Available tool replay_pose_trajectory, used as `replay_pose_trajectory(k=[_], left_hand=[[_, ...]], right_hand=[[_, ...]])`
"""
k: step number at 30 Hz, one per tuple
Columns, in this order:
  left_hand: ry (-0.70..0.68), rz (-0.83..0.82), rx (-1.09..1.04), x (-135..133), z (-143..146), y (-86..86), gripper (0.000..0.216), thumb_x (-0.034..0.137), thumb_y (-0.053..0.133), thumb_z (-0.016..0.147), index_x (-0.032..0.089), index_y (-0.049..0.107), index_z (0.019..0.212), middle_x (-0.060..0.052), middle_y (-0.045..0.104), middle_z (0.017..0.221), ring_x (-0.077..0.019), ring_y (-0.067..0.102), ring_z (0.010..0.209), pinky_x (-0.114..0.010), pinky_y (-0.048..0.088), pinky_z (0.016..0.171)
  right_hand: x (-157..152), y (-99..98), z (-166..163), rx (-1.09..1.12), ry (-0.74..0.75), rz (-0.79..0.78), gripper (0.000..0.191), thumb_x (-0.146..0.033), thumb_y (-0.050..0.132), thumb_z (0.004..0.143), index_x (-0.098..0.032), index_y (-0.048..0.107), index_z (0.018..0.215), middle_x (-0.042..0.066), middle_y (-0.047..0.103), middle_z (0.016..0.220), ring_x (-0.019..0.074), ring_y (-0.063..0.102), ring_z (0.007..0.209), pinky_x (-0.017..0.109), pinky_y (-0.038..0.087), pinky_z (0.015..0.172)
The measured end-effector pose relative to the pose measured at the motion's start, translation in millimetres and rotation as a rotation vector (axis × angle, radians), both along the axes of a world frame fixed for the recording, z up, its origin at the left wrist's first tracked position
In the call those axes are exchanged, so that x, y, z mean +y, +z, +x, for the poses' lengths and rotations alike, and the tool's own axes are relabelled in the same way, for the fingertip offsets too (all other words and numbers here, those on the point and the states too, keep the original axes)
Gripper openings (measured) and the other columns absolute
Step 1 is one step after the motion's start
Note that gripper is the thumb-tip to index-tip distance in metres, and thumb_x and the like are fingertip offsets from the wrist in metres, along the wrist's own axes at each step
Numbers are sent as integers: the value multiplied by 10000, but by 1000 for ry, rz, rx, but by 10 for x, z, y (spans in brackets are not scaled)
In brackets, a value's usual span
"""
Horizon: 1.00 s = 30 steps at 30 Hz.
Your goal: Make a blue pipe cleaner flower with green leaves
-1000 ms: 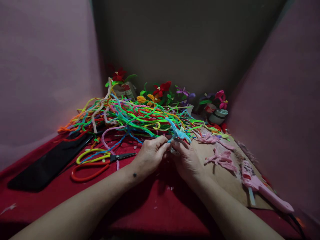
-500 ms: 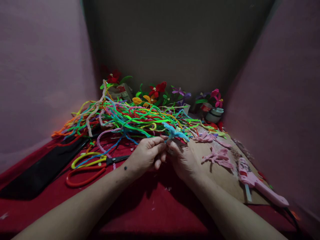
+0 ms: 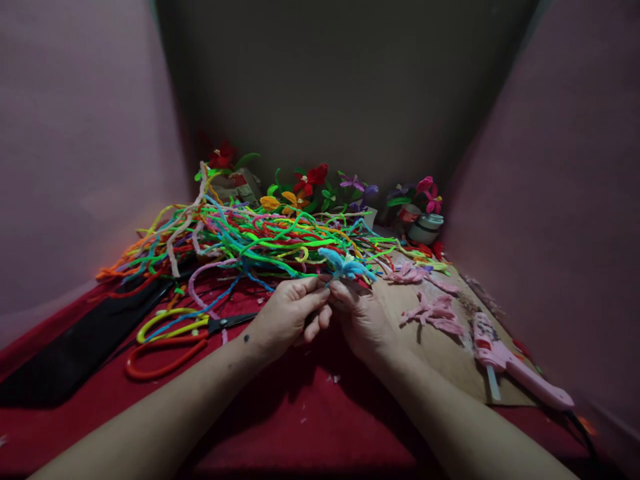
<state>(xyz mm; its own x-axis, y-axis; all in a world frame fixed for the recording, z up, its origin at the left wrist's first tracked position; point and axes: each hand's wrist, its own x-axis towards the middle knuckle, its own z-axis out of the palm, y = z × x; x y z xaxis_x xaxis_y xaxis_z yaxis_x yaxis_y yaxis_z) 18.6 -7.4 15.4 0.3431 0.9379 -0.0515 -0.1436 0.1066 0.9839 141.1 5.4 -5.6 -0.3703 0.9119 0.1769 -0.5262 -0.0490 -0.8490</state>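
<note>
A light blue pipe-cleaner flower [image 3: 345,267] with a pale yellow centre is held up at the middle of the head view. My right hand [image 3: 364,321] is closed on its base, thumb just below the petals. Close against it, my left hand [image 3: 293,312] pinches the lower end of the flower between thumb and forefinger, its other fingers curled. The fingers hide most of the flower's stem. Just behind both hands spreads a large heap of coloured pipe cleaners [image 3: 260,233].
Scissors [image 3: 167,357] with red and yellow handles lie left on the red cloth [image 3: 300,433], near a black strip [image 3: 90,347]. On the right, a cardboard sheet [image 3: 400,300] bears pink pipe-cleaner petals [image 3: 435,312] and a pink glue gun [image 3: 520,370]. Finished flowers [image 3: 310,179] stand behind.
The blue flower has tipped slightly, its yellow centre showing a little more. Both hands keep their grip. The whole view has shifted slightly.
</note>
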Motion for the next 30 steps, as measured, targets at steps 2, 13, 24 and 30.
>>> replay_pose_trajectory(k=[2,13,24,30], left_hand=[[22,17,-6,-11,18,17,227,315,539,811,125,528,685,55,497,444,-10,319,296,-153,198,338],[2,-18,-80,-18,23,-28,198,305,519,825,135,530,725,58,507,457,-7,301,283,-143,183,316],[43,-101,-152,-48,83,-196,219,336,525,821,149,510,707,48,516,491,-23,335,274,-137,224,278],[-11,-148,-269,-66,71,-218,166,299,547,814,150,521,744,59,508,469,-25,336,257,-136,261,272]], right_hand=[[7,-32,0,0,2,-7,220,-334,558,787,-167,657,891,-36,554,466,124,523,382,280,478,517],[30,-43,18,-10,-72,-29,135,-284,616,753,-172,680,794,-14,602,524,139,568,511,280,482,574],[23,-125,63,-75,-41,-85,182,-299,609,763,-192,684,889,-42,577,461,111,565,449,244,485,539],[-32,-65,57,-109,-68,-25,192,-334,610,764,-210,699,880,-8,581,451,140,558,417,274,496,525]])
